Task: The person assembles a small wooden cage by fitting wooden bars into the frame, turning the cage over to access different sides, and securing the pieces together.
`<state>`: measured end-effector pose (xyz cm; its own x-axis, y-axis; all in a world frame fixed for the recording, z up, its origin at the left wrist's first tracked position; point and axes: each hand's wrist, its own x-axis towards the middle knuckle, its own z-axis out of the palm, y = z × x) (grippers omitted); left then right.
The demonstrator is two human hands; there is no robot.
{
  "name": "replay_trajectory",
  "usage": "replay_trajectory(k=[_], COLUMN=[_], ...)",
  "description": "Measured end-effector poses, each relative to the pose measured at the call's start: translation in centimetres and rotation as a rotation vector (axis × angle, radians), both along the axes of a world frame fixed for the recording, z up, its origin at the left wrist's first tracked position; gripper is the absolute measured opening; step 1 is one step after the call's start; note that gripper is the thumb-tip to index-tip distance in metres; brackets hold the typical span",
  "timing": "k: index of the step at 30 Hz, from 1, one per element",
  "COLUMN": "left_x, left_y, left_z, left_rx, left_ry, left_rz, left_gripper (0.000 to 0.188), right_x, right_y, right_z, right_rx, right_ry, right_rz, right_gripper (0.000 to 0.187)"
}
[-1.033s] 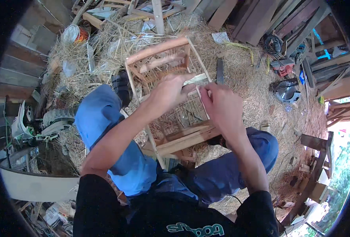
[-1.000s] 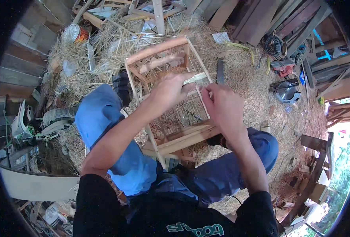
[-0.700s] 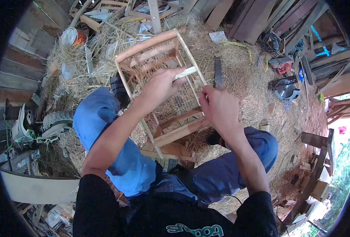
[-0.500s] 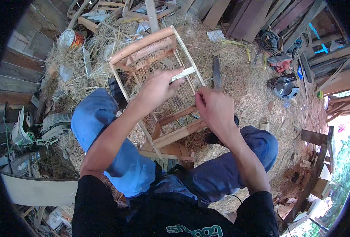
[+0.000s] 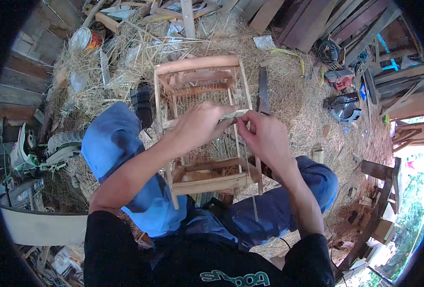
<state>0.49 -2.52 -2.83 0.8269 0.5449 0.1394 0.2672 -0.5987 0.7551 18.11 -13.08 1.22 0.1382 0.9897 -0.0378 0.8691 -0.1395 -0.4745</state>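
Note:
A pale wooden frame (image 5: 212,184), shaped like a small chair or rack with thin posts and rows of fine lines between its rails, stands between my knees. A light wooden slat (image 5: 236,114) crosses its upper part. My left hand (image 5: 197,123) is closed round this slat and covers its middle. At the slat's right end, beside the frame's right post (image 5: 245,86), my right hand (image 5: 268,138) has its fingers curled and pinched. The exact contact under those fingertips is partly hidden. The frame's curved top rail (image 5: 197,64) lies beyond both hands.
Straw covers the ground. A circular saw (image 5: 343,107), a red power tool (image 5: 340,79) and a coiled cable (image 5: 328,51) lie at right. A dark flat bar (image 5: 263,88) is just right of the frame. Boards (image 5: 302,24) lean at the back; a bucket (image 5: 84,39) sits far left.
The frame has turned from tilted to nearly straight before me, its top swinging right and its lower end moving nearer. My left hand has come lower, and the slat's right end now meets my right fingers.

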Motion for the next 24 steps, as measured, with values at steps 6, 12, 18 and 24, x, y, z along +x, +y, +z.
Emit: replay_trajectory(k=[6, 12, 18, 24], left_x=[0.9, 1.4, 1.1, 0.3], left_y=[-1.2, -2.2, -2.2, -1.8], left_z=[2.4, 1.7, 2.0, 1.1], left_rx=[-0.035, 0.031, -0.009, 0.062], left_ry=[0.13, 0.15, 0.137, 0.063], left_rz=[0.014, -0.033, -0.001, 0.05], left_gripper=[0.029, 0.025, 0.025, 0.026], right_x=[1.7, 2.1, 0.9, 0.9], right_y=[1.8, 3.6, 4.2, 4.9], right_z=[2.0, -0.9, -2.2, -3.5], right_rx=[0.157, 0.39, 0.314, 0.362], right_ry=[-0.067, -0.297, -0.266, -0.03], right_rz=[-0.087, -0.052, -0.042, -0.052], right_gripper=[0.016, 0.017, 0.017, 0.018])
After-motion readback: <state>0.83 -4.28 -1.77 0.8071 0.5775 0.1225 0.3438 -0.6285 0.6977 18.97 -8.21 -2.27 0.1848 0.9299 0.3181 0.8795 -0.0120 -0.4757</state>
